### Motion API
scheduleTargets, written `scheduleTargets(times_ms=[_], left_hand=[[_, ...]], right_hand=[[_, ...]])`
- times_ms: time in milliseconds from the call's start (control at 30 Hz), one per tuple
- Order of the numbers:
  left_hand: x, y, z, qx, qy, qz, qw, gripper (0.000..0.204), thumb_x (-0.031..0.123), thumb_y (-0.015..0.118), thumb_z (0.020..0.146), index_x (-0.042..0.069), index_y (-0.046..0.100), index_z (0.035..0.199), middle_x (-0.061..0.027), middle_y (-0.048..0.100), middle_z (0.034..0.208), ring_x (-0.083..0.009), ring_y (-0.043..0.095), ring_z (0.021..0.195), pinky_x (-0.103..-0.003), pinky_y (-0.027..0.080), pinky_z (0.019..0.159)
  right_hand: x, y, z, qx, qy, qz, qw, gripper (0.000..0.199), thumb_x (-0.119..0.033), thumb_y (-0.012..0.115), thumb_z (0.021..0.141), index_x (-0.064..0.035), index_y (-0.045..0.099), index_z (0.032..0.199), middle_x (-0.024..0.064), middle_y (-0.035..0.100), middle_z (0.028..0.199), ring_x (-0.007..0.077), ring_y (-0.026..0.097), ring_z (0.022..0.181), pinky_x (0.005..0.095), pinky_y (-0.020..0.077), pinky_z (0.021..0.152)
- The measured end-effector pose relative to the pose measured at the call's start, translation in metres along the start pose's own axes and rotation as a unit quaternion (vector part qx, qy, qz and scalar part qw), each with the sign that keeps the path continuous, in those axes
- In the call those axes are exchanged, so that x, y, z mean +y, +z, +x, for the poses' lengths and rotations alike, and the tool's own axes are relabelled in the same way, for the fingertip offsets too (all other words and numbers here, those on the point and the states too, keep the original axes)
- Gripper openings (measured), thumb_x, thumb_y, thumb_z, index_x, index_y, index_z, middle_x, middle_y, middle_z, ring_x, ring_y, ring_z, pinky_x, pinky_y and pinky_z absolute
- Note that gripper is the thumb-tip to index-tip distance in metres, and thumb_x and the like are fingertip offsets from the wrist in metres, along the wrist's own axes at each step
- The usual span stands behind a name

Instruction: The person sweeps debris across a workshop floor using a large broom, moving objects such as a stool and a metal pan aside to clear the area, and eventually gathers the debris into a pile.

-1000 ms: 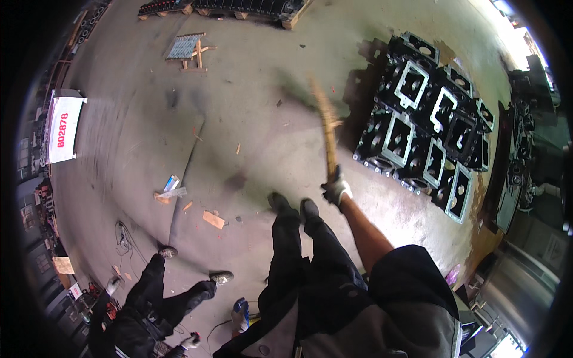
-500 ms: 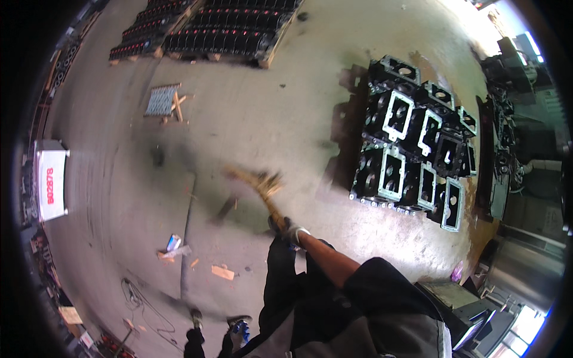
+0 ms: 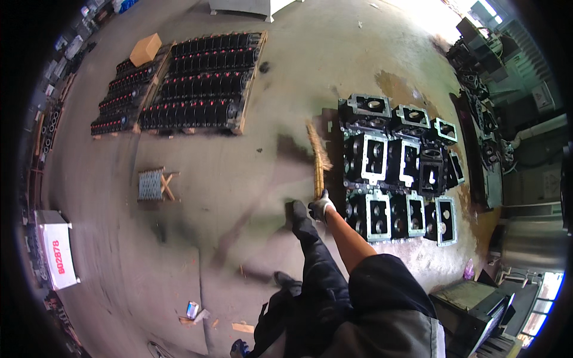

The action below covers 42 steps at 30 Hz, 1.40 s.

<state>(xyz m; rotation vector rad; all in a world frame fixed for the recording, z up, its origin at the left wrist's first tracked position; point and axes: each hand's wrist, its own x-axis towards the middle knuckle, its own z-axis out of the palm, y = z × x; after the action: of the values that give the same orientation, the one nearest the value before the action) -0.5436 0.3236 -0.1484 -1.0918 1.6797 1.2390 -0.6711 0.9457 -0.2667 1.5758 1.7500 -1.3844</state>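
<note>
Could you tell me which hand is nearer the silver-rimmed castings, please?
Right: the right hand is just left of the castings; the left hand is farther, lower left.

white box, far left: one line of big red characters, a letter then digits, clearly legible, turned sideways, reading bottom to top. pale sheet on the right side: any print too small to read.

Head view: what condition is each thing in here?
Right hand: gloved, gripping.
Straw broom: held in that hand.
Left hand: at lower edge, grip unclear.
Stool: unfolded, legs crossed.
Black castings: grouped in rows, openings uncovered.
Black parts: lined up on wooden pallets.
</note>
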Motion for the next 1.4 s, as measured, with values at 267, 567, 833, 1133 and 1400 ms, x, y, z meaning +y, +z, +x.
scheduleTargets(times_ms=[267,567,833,1133,1400], left_hand=[[0.121,0.099,0.010,-0.002,-0.026,0.090,0.996,0.033,0.026,0.059,0.083,0.009,0.052,0.111,-0.0083,0.059,0.088,-0.0182,0.057,0.069,-0.029,0.045,0.055],[0.249,0.174,0.034,-0.048,0.020,0.119,0.991,0.031,0.026,0.059,0.083,0.010,0.054,0.109,-0.0061,0.060,0.086,-0.0168,0.056,0.067,-0.029,0.044,0.053],[0.371,0.250,0.077,-0.099,0.062,0.180,0.977,0.029,0.027,0.059,0.083,0.012,0.055,0.107,-0.0042,0.060,0.084,-0.0156,0.055,0.066,-0.028,0.042,0.052],[0.490,0.369,0.071,-0.069,0.104,0.181,0.975,0.026,0.027,0.059,0.083,0.014,0.056,0.106,-0.0021,0.061,0.082,-0.0142,0.055,0.064,-0.027,0.041,0.050],[0.531,0.432,0.013,-0.034,0.004,0.034,0.999,0.024,0.023,0.058,0.084,0.011,0.057,0.105,-0.0032,0.062,0.084,-0.0147,0.058,0.067,-0.024,0.041,0.050]], right_hand=[[-0.063,0.063,0.043,-0.079,-0.007,-0.166,0.983,0.034,-0.032,0.065,0.068,-0.0110,0.060,0.094,0.0121,0.061,0.089,0.0228,0.058,0.080,0.0374,0.0475,0.071],[-0.144,-0.054,0.002,-0.254,-0.054,-0.050,0.964,0.059,-0.019,0.062,0.073,-0.0180,0.040,0.129,0.0079,0.063,0.089,0.0167,0.059,0.069,0.0350,0.0502,0.056],[-0.159,-0.189,0.107,0.051,-0.129,0.105,0.985,0.064,-0.019,0.063,0.074,-0.0162,0.034,0.131,0.0127,0.062,0.090,0.0215,0.060,0.079,0.0343,0.0481,0.066],[-0.278,-0.382,0.272,0.151,-0.093,0.408,0.896,0.037,-0.002,0.054,0.077,-0.0163,0.042,0.109,0.0012,0.041,0.058,0.0128,0.040,0.041,0.0284,0.0329,0.034],[-0.325,-0.444,0.512,0.053,0.122,0.400,0.907,0.025,-0.025,0.051,0.082,-0.0177,0.035,0.100,0.0059,0.040,0.063,0.0198,0.041,0.047,0.0357,0.0344,0.039]])
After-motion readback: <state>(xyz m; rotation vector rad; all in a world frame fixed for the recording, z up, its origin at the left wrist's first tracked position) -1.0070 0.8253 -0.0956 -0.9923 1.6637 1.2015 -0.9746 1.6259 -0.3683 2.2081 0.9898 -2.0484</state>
